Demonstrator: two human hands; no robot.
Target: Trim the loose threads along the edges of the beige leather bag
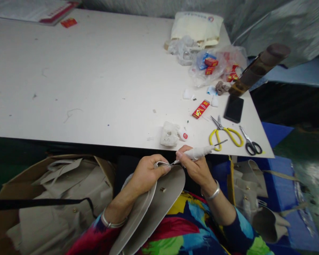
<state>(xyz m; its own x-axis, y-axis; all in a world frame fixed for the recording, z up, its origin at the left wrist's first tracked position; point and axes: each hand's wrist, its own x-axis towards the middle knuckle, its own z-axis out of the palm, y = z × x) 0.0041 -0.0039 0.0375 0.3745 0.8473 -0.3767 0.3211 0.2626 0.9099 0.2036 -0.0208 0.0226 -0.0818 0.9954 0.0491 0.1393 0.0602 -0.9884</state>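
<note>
Left grip (146, 174) pinched the grey piece (168, 202) by its edge; right grip (198, 170) enclosed the wrapped tool (198, 153), whose long axis pointed leftward at that edge.

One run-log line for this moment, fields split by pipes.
left hand: pinching beige piece | right hand: holding white-wrapped tool, tip at piece's edge | table: yellow-handled scissors, phone, red box
</note>
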